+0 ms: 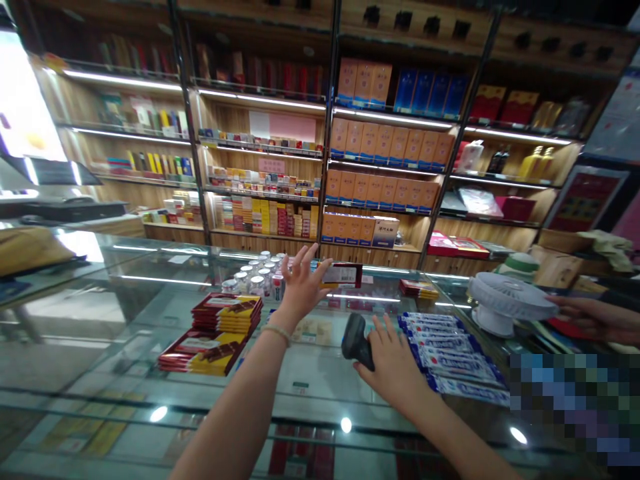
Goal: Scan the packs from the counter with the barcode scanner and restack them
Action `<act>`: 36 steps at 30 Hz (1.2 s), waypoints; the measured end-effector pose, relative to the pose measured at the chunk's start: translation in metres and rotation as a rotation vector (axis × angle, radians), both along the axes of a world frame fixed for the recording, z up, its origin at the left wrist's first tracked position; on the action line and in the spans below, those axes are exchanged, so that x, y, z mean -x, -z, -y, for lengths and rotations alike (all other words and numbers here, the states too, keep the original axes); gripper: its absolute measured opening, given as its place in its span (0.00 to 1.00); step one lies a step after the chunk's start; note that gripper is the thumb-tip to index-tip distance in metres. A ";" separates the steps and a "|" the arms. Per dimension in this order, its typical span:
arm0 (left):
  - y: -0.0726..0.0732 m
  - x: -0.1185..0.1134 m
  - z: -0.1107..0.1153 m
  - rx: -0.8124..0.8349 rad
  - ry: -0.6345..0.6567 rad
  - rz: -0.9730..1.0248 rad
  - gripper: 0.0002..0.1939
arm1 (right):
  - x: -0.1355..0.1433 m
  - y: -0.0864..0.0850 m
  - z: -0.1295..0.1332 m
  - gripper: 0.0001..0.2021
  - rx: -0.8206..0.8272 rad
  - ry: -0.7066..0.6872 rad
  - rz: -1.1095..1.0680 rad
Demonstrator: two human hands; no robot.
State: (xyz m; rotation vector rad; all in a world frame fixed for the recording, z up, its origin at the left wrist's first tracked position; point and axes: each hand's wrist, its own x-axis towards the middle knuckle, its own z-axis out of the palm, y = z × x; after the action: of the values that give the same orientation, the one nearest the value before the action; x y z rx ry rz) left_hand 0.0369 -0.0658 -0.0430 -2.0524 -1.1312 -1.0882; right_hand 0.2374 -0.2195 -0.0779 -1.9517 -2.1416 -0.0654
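Observation:
My left hand (301,288) is raised over the glass counter, thumb and one finger at the left end of a dark red and yellow pack (345,275) with a white barcode label; its other fingers are spread. My right hand (393,363) is around the handle of a black handheld scanner (354,335), whose head points up and left. Red and yellow chocolate packs (210,343) lie in stacks left of my left forearm. Blue and white packs (450,353) lie in a row right of my right hand. Clear jars with white lids (257,277) stand behind my left hand.
At the right, another person's hand (595,317) is at a white fan (510,300). A small stack of packs (419,289) lies at the counter's back. Wooden shelves (273,235) with boxes stand behind the glass counter (320,393).

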 end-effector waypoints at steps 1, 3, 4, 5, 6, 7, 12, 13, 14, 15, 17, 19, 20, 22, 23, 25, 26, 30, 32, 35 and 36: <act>0.000 0.000 0.000 -0.001 -0.002 0.002 0.34 | -0.001 0.001 -0.001 0.21 -0.017 -0.010 -0.027; 0.001 0.000 0.000 0.000 -0.007 0.009 0.34 | -0.007 0.001 -0.006 0.17 -0.059 -0.044 -0.111; 0.001 0.000 -0.001 0.002 -0.010 0.014 0.34 | -0.011 0.000 -0.008 0.16 -0.079 -0.063 -0.176; 0.001 0.001 -0.001 0.007 -0.013 0.019 0.34 | -0.016 -0.003 -0.011 0.15 -0.096 -0.082 -0.258; 0.001 0.001 -0.001 0.013 -0.017 0.027 0.35 | -0.021 -0.007 -0.015 0.15 -0.108 -0.098 -0.360; 0.001 0.001 -0.001 0.021 -0.021 0.036 0.35 | -0.026 -0.012 -0.018 0.16 -0.104 -0.108 -0.483; -0.002 0.003 0.000 0.052 -0.045 0.089 0.35 | -0.039 -0.049 -0.024 0.28 0.158 -0.173 -1.143; -0.003 0.004 0.000 0.056 -0.052 0.096 0.34 | -0.038 -0.055 -0.024 0.29 0.236 -0.213 -1.207; -0.003 0.004 0.000 0.059 -0.061 0.100 0.34 | -0.037 -0.061 -0.024 0.29 0.298 -0.246 -1.249; -0.004 0.005 0.001 0.061 -0.068 0.102 0.34 | -0.036 -0.064 -0.024 0.28 0.322 -0.273 -1.284; -0.004 0.006 0.001 0.062 -0.081 0.101 0.36 | -0.032 -0.066 -0.026 0.24 0.286 -0.293 -1.329; -0.004 0.007 0.000 0.060 -0.090 0.095 0.37 | -0.030 -0.063 -0.029 0.22 0.214 -0.275 -1.326; -0.003 0.007 0.000 0.059 -0.094 0.091 0.38 | -0.030 -0.060 -0.030 0.22 0.199 -0.263 -1.304; -0.003 0.008 0.000 0.060 -0.102 0.082 0.37 | -0.031 -0.054 -0.031 0.22 0.197 -0.240 -1.246; -0.003 0.008 0.000 0.062 -0.104 0.077 0.37 | -0.032 -0.051 -0.031 0.22 0.199 -0.230 -1.221; -0.004 0.008 0.000 0.068 -0.106 0.072 0.37 | -0.034 -0.046 -0.029 0.22 0.198 -0.221 -1.196; -0.004 0.008 0.000 0.071 -0.106 0.070 0.37 | -0.034 -0.044 -0.028 0.22 0.193 -0.217 -1.188; -0.003 0.007 -0.002 0.072 -0.112 0.072 0.34 | -0.032 -0.041 -0.025 0.19 0.169 -0.201 -1.092; -0.003 0.007 -0.003 0.069 -0.117 0.078 0.33 | -0.030 -0.041 -0.024 0.18 0.153 -0.197 -1.048; -0.002 0.008 -0.004 0.072 -0.113 0.067 0.37 | -0.028 -0.038 -0.024 0.19 0.152 -0.193 -1.060; -0.002 0.009 -0.004 0.074 -0.111 0.061 0.38 | -0.027 -0.037 -0.024 0.19 0.154 -0.192 -1.071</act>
State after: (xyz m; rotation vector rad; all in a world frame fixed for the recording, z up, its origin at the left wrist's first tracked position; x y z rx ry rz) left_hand 0.0283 -0.0622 -0.0406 -1.9987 -1.3173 -1.0750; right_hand 0.2647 -0.1950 -0.0409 -1.3057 -1.5628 0.9634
